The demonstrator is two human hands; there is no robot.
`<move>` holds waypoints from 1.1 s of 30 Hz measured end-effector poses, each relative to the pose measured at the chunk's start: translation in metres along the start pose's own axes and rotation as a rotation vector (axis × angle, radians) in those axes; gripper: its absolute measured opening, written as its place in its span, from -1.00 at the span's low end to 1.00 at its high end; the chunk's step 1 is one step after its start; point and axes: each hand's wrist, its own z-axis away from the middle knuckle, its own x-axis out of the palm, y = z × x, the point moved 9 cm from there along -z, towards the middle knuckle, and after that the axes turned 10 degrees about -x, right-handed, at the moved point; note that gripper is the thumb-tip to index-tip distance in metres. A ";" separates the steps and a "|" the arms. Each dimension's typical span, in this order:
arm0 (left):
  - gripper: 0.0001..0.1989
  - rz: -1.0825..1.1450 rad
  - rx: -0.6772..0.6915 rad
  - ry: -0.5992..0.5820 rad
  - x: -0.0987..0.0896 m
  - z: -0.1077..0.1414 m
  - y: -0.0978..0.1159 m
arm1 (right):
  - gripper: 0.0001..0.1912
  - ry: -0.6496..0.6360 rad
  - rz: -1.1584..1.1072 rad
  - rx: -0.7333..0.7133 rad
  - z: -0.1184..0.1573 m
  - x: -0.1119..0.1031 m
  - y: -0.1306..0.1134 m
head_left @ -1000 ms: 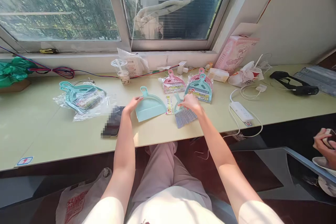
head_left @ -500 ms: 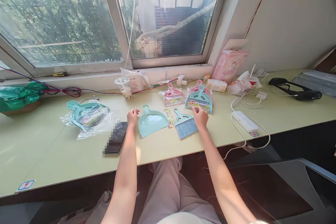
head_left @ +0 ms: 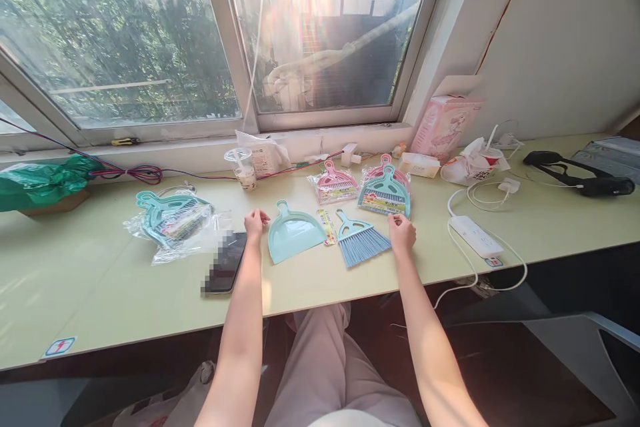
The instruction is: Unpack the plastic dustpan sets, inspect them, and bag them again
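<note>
My left hand (head_left: 256, 223) rests on the table with its fingers curled closed, just left of a light turquoise dustpan (head_left: 295, 237); nothing shows in it. A matching hand brush (head_left: 363, 243) with blue bristles lies to the right of the dustpan. Between them is a small printed label card (head_left: 327, 227). My right hand (head_left: 403, 235) is closed beside the bristle tips, and no object shows in its fingers. Its fingertips are by the lower edge of a wrapped turquoise dustpan-and-brush set (head_left: 384, 192); whether they touch it I cannot tell.
Wrapped pink set (head_left: 333, 183) stands behind. More wrapped turquoise sets (head_left: 175, 217) lie left, near a phone (head_left: 225, 265). A drink cup (head_left: 243, 168) is by the window. At right are a power strip (head_left: 474, 235) with cables and a black headset-like device (head_left: 580, 175).
My right hand has shifted right, away from the brush bristles. My left hand, the dustpan and the brush stay in place, while the whole view has turned slightly.
</note>
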 end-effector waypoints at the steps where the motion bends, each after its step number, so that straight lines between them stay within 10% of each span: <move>1: -0.76 0.000 -0.011 -0.009 -0.002 -0.002 -0.001 | -0.67 -0.001 -0.008 -0.002 0.000 0.000 0.000; 14: -0.76 -0.025 0.013 -0.043 -0.026 -0.009 0.011 | -0.65 0.084 -0.156 0.104 -0.005 -0.005 0.022; 33: -0.68 -0.318 0.153 -0.090 0.016 0.034 0.013 | -0.49 -0.052 -0.206 -0.088 -0.012 0.017 -0.013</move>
